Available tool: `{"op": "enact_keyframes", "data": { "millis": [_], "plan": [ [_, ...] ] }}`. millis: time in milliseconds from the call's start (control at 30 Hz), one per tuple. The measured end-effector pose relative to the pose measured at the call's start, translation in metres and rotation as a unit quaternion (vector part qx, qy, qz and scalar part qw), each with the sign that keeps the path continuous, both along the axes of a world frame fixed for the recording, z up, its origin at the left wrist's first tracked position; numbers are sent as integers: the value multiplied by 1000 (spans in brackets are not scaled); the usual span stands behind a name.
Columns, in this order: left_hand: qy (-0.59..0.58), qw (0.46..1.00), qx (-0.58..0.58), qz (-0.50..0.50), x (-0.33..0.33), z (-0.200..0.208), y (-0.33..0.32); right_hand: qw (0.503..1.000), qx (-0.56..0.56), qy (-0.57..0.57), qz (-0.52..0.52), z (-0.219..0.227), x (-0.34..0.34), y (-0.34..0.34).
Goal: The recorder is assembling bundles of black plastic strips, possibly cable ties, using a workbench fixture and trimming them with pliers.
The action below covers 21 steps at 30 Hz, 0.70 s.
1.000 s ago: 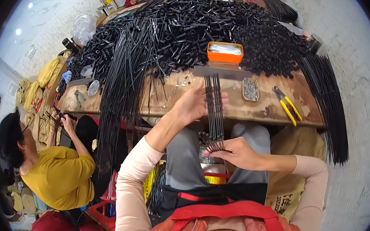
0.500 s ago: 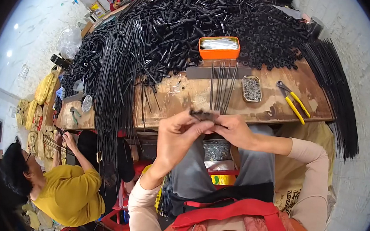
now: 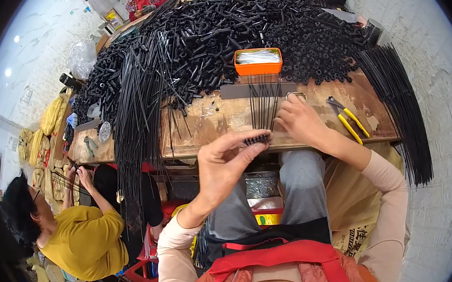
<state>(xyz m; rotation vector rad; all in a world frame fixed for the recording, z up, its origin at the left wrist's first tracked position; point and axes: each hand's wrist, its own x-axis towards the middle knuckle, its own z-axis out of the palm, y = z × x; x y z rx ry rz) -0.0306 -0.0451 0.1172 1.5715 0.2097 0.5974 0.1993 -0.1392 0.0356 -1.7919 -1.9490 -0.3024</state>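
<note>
My left hand is closed, thumb and fingers pinching a bundle of thin black rods. Their dark, knobby near ends show between thumb and fingertips. The rods stretch away over the table toward an orange box of thin white strips. My right hand is at a small metal tin, fingers bent down and drawn together over it. The hand hides most of the tin, and what its fingertips hold, if anything, cannot be seen.
Beyond the wooden table's bare front lies a large heap of black tubular pieces. Yellow-handled pliers rest at right. Long black rods overhang the edge left, more at right. A co-worker in yellow sits left.
My right hand has left the left hand and moved up and right to the tin. My left hand keeps hold of the rods. The view has shifted slightly.
</note>
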Motion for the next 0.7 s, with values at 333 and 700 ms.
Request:
{"op": "enact_keyframes", "data": {
  "millis": [333, 700],
  "plan": [
    [-51, 996, -20, -69, 6, 9, -2, 996, 26, 0, -83, 15, 107, 122],
    [-50, 993, -91, -52, 4, 16, 0, 986, -26, 98, -132, 15, 147, 158]
  ]
}}
